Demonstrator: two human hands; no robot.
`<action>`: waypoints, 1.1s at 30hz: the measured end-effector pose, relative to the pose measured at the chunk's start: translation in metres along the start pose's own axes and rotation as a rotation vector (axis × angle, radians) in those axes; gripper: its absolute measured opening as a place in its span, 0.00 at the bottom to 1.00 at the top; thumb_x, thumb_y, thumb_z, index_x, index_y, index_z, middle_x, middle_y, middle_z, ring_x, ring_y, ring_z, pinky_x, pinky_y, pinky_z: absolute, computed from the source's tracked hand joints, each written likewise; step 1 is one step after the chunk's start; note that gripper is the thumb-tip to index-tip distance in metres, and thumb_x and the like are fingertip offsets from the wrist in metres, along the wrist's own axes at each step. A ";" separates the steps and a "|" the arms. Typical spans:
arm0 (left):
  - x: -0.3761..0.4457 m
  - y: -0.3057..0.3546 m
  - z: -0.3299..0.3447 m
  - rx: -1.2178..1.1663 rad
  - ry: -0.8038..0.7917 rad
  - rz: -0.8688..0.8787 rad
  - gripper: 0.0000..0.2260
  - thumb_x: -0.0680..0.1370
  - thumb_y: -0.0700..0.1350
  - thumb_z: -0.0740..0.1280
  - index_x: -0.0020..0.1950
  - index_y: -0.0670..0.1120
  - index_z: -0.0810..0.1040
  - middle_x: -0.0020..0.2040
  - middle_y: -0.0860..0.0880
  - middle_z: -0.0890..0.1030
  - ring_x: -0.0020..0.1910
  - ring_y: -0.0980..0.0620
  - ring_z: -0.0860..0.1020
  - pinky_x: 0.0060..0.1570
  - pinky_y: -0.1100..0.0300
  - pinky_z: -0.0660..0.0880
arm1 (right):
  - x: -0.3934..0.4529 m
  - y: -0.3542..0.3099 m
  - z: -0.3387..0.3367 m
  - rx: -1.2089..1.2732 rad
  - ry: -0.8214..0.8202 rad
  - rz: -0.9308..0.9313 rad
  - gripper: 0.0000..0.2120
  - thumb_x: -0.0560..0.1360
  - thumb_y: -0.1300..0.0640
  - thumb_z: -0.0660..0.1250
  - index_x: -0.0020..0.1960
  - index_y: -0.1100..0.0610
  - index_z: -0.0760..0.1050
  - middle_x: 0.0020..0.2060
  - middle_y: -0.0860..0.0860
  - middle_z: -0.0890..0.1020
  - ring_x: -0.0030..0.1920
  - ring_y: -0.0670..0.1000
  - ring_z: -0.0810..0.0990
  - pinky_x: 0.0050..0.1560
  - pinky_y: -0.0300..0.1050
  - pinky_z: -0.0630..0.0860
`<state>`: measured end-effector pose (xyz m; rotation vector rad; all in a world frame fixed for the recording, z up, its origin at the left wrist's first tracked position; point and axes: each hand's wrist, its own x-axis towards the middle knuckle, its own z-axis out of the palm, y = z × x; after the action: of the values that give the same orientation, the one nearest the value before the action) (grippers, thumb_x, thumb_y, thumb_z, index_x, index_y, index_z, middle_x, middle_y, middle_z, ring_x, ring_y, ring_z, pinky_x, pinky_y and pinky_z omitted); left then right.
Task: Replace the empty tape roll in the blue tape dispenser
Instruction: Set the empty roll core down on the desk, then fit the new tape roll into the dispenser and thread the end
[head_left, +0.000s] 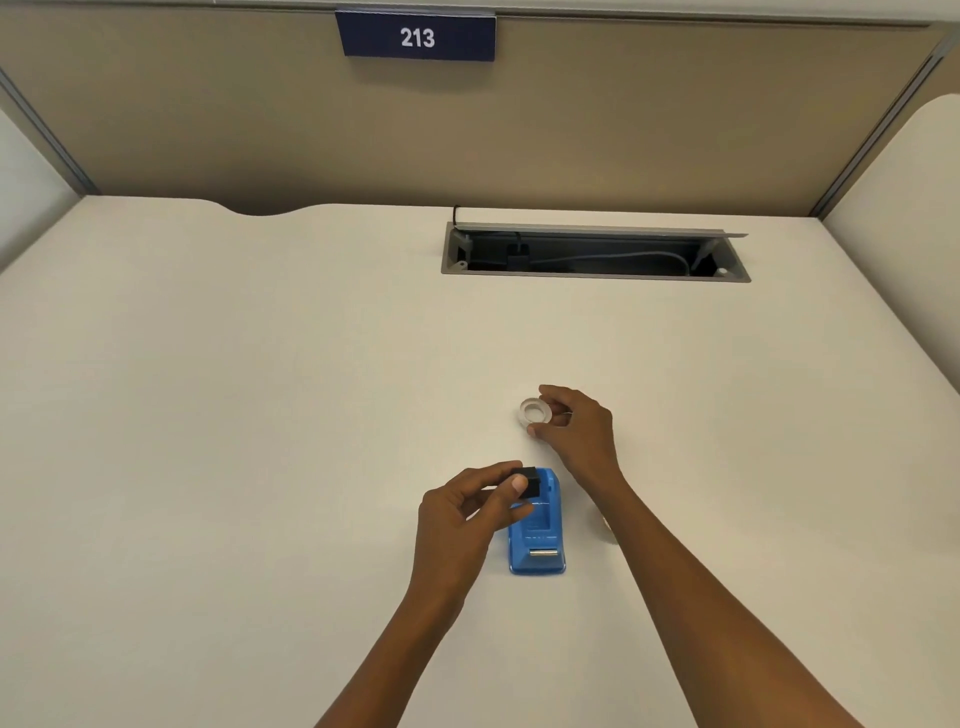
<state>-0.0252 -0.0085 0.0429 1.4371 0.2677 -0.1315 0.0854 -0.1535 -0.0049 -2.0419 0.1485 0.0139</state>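
Two hands: left (467, 512) pinching black hub (529, 480) over blue dispenser (537, 540), right (576, 431) gripping tape roll (531, 413) beyond.

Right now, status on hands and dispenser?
Left hand pinching black spindle over blue dispenser. Right hand closing on tape roll on desk. Dispenser cradle empty, nothing obstructing.

Surface: pale cream desk (260, 415), smooth, with a curved notch in its far edge at 11 o'clock.
Recess: open grey cable tray (595, 254) sunk into the desk at 1 o'clock, lid raised, cables inside.
Centre: blue tape dispenser (537, 540) stands on the desk.
Just beyond, 12 o'clock of the dispenser: clear tape roll (531, 413), apparently lying flat on the desk.
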 end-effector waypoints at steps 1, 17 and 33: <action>0.000 0.000 0.000 -0.002 0.003 -0.003 0.07 0.72 0.47 0.70 0.48 0.53 0.84 0.47 0.52 0.86 0.44 0.52 0.85 0.41 0.68 0.78 | 0.000 0.000 0.001 -0.011 0.003 -0.010 0.24 0.66 0.66 0.75 0.61 0.60 0.76 0.57 0.57 0.81 0.51 0.50 0.78 0.53 0.38 0.73; 0.003 -0.004 -0.006 -0.083 -0.014 -0.045 0.07 0.73 0.47 0.70 0.50 0.49 0.84 0.46 0.51 0.87 0.45 0.51 0.85 0.50 0.58 0.81 | -0.039 0.017 -0.069 -0.276 -0.230 -0.125 0.12 0.71 0.58 0.72 0.54 0.53 0.80 0.53 0.51 0.80 0.52 0.49 0.77 0.49 0.27 0.70; -0.005 -0.004 -0.005 -0.069 -0.028 -0.045 0.07 0.73 0.46 0.70 0.50 0.49 0.83 0.46 0.52 0.87 0.45 0.50 0.85 0.51 0.57 0.81 | -0.097 0.037 -0.059 -0.579 -0.032 -0.028 0.21 0.71 0.53 0.71 0.64 0.52 0.73 0.56 0.53 0.74 0.59 0.53 0.68 0.51 0.38 0.65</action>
<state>-0.0312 -0.0042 0.0398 1.3603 0.2789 -0.1776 -0.0177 -0.2125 -0.0033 -2.6201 0.1018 0.0799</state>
